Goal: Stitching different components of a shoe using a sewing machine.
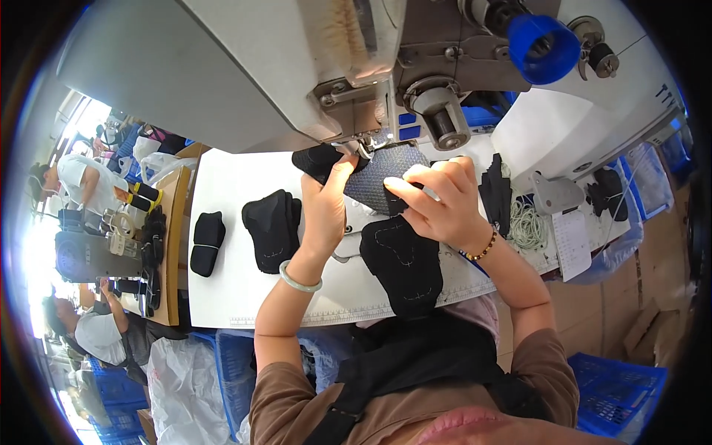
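In the head view, a grey textured fabric piece with black edges lies under the presser foot of a sewing machine. My left hand presses its fingers on the piece's left side, close to the foot, next to a black part. My right hand is closed, thumb and fingers pinched at the piece's right edge. Closer to me, a black fabric piece with white stitch marks lies at the table edge. A stack of black cut pieces and a banded black bundle lie to the left.
The machine head hangs over the white table. Right of my right hand are black strips, a coil of pale cord and a second machine body. A blue crate stands on the floor. Two people sit at left.
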`<state>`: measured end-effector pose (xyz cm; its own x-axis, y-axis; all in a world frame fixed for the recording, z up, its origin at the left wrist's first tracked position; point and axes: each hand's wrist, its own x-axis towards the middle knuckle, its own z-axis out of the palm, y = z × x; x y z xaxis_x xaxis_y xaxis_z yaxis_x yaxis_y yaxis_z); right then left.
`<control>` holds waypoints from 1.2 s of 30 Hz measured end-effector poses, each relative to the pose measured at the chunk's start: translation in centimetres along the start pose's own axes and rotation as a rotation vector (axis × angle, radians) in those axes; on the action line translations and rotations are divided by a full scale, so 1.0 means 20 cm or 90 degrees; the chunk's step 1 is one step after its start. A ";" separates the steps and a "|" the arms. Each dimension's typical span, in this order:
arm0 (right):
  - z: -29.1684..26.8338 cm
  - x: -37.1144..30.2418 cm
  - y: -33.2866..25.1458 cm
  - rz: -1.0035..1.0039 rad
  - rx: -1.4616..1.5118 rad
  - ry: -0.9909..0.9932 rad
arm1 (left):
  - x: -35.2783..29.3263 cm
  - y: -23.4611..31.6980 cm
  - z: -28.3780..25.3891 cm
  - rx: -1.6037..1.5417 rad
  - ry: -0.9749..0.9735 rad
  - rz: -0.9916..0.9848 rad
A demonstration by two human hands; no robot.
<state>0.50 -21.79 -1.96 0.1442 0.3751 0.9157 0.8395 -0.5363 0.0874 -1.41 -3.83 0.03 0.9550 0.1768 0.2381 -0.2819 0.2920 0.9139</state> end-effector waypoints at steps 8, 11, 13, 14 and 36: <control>-0.01 0.01 0.03 0.006 -0.014 0.016 | -0.03 -0.06 0.03 0.029 0.062 0.085; 0.00 0.01 0.02 0.002 -0.008 0.013 | -0.04 -0.04 0.07 -0.009 0.088 0.074; 0.00 0.01 0.01 0.008 -0.011 0.013 | -0.05 -0.04 0.08 -0.035 0.105 0.066; 0.00 0.02 0.01 0.001 -0.008 0.012 | -0.05 -0.04 0.09 -0.026 0.105 0.079; 0.06 0.03 0.13 0.196 0.067 0.022 | -0.12 -0.12 0.22 0.104 0.247 0.260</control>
<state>3.30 -22.06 -1.61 0.3832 0.1804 0.9059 0.8093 -0.5383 -0.2351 -2.68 -9.00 -1.24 0.6595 0.5850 0.4720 -0.5731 -0.0149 0.8193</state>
